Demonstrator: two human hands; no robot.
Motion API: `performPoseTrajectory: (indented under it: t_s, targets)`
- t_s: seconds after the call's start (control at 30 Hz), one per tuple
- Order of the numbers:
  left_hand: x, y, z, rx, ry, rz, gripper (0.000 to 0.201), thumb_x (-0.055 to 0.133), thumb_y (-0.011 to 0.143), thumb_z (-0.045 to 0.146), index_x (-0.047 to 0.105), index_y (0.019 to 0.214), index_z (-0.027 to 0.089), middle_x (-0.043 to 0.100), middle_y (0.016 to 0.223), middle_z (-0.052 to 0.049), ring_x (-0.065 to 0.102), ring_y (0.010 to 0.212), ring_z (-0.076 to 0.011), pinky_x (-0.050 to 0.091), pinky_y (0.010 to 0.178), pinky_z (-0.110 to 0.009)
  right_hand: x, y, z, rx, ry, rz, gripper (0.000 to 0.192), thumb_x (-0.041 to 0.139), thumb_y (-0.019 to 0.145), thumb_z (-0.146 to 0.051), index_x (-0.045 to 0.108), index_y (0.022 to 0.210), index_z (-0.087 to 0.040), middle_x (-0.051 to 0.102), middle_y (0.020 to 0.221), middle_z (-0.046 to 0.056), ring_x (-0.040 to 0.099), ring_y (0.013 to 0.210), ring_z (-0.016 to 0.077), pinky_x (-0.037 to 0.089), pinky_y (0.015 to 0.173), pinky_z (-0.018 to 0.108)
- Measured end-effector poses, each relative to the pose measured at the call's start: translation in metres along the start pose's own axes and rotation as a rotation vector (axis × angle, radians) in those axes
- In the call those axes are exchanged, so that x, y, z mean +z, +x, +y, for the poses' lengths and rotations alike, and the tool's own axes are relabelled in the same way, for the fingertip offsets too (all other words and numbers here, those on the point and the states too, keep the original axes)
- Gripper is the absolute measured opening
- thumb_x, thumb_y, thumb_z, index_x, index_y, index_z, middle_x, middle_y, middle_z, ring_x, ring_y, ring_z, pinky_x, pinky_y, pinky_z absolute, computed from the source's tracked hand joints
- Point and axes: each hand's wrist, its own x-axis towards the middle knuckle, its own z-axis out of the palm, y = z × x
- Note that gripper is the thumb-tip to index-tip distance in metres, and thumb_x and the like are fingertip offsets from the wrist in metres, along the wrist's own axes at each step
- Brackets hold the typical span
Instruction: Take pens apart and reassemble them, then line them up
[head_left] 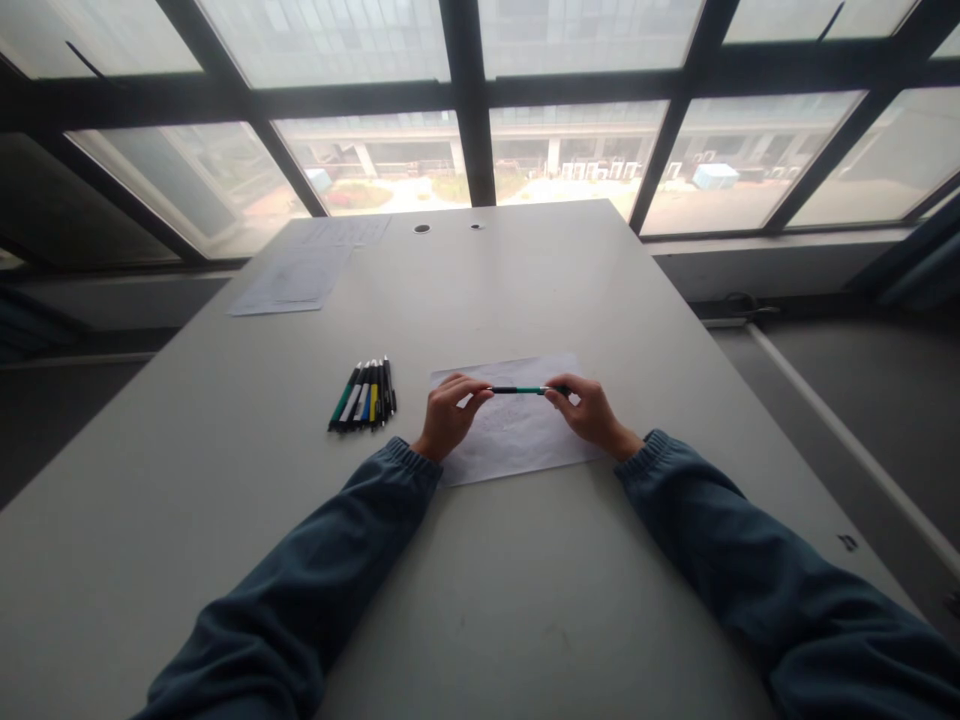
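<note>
A black and green pen (517,390) is held level between my two hands, over a sheet of paper (517,450) with faint markings. My left hand (452,412) pinches its left end between thumb and fingers. At the other end, my right hand (585,408) grips the pen the same way. Left of the paper lies a row of several pens (364,395), side by side, with black, green, white, blue and yellow parts. The fingertips cover both ends of the held pen.
Several papers (292,275) lie at the far left of the white table (510,290). Two round holes, one of them a cable hole (422,229), are near the far edge. A small dark object (847,542) sits by the right edge. Large windows (570,150) stand beyond.
</note>
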Motion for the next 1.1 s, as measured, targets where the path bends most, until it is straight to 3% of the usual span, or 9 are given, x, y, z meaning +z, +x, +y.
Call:
performPoseTrajectory:
  t_s: [0.13, 0.23, 0.43, 0.5, 0.63, 0.77, 0.87, 0.97, 1.1]
  targets:
    - [0.001, -0.001, 0.0, -0.015, 0.018, -0.014, 0.018, 0.069, 0.089, 0.035, 0.073, 0.085, 0.018, 0.072, 0.077, -0.005, 0.063, 0.074, -0.0163, 0.053, 0.071, -0.031, 0.0, 0.004, 0.0, 0.17, 0.337, 0.066, 0.027, 0.075, 0.082, -0.037, 0.071, 0.103, -0.021, 0.064, 0.072, 0.0, 0.059, 0.064, 0.0143, 0.048, 0.063, 0.029]
    - [0.002, -0.002, 0.002, 0.003, 0.001, -0.066, 0.021, 0.068, 0.09, 0.038, 0.073, 0.085, 0.018, 0.073, 0.079, -0.006, 0.064, 0.075, -0.0174, 0.053, 0.072, -0.032, 0.001, 0.007, 0.001, 0.286, 0.63, 0.076, 0.022, 0.074, 0.084, -0.039, 0.072, 0.096, -0.02, 0.056, 0.064, -0.003, 0.052, 0.059, 0.0117, 0.046, 0.06, 0.027]
    - [0.0, -0.005, 0.007, 0.06, 0.007, -0.349, 0.032, 0.046, 0.102, 0.035, 0.074, 0.098, 0.02, 0.076, 0.098, -0.008, 0.067, 0.094, -0.0199, 0.051, 0.09, -0.039, -0.002, 0.013, -0.007, 0.382, 1.057, 0.098, 0.02, 0.065, 0.091, -0.044, 0.063, 0.09, -0.025, 0.066, 0.093, 0.002, 0.063, 0.089, 0.0176, 0.053, 0.082, 0.036]
    - [-0.005, -0.004, 0.008, 0.026, 0.099, -0.376, 0.031, 0.044, 0.102, 0.033, 0.072, 0.107, 0.021, 0.075, 0.105, -0.007, 0.067, 0.101, -0.0205, 0.049, 0.095, -0.04, -0.006, 0.015, -0.009, 0.426, 1.192, 0.109, 0.015, 0.06, 0.095, -0.041, 0.059, 0.091, -0.027, 0.061, 0.08, -0.001, 0.062, 0.078, 0.0155, 0.054, 0.079, 0.036]
    - [-0.019, -0.002, 0.009, -0.053, 0.316, -0.389, 0.027, 0.051, 0.099, 0.031, 0.066, 0.119, 0.024, 0.072, 0.117, -0.006, 0.064, 0.113, -0.0228, 0.047, 0.1, -0.043, -0.017, 0.017, -0.009, 0.502, 1.392, 0.135, 0.019, 0.047, 0.1, -0.038, 0.055, 0.088, -0.024, 0.04, 0.061, -0.006, 0.041, 0.05, 0.0099, 0.046, 0.054, 0.022]
    - [-0.029, -0.009, 0.005, -0.085, 0.434, -0.422, 0.03, 0.056, 0.095, 0.032, 0.065, 0.122, 0.026, 0.065, 0.131, -0.008, 0.057, 0.125, -0.0259, 0.044, 0.107, -0.046, -0.023, 0.019, -0.006, 0.543, 1.377, 0.154, 0.017, 0.048, 0.095, -0.028, 0.052, 0.08, -0.022, 0.027, 0.055, -0.008, 0.028, 0.045, 0.0099, 0.035, 0.043, 0.019]
    - [-0.028, -0.021, 0.005, -0.089, 0.471, -0.461, 0.034, 0.059, 0.092, 0.035, 0.065, 0.124, 0.026, 0.061, 0.138, -0.009, 0.052, 0.132, -0.0296, 0.042, 0.11, -0.05, -0.024, 0.021, -0.005, 0.539, 1.251, 0.204, 0.02, 0.05, 0.092, -0.034, 0.051, 0.076, -0.023, 0.026, 0.055, -0.008, 0.025, 0.044, 0.0105, 0.034, 0.04, 0.021]
    - [-0.023, -0.033, 0.012, -0.096, 0.464, -0.526, 0.039, 0.06, 0.091, 0.041, 0.064, 0.126, 0.026, 0.058, 0.141, -0.01, 0.05, 0.135, -0.0309, 0.042, 0.111, -0.051, -0.025, 0.021, -0.003, 0.547, 1.124, 0.223, 0.026, 0.055, 0.089, -0.046, 0.057, 0.082, -0.022, 0.041, 0.061, -0.006, 0.021, 0.043, 0.0085, 0.031, 0.036, 0.022]
    - [-0.014, -0.046, 0.035, -0.107, 0.46, -0.562, 0.043, 0.059, 0.091, 0.044, 0.062, 0.13, 0.026, 0.053, 0.146, -0.01, 0.045, 0.139, -0.0313, 0.038, 0.115, -0.053, -0.026, 0.02, 0.001, 0.587, 1.06, 0.159, 0.02, 0.063, 0.084, -0.035, 0.066, 0.094, -0.019, 0.056, 0.072, -0.002, 0.015, 0.039, 0.0052, 0.027, 0.03, 0.021]
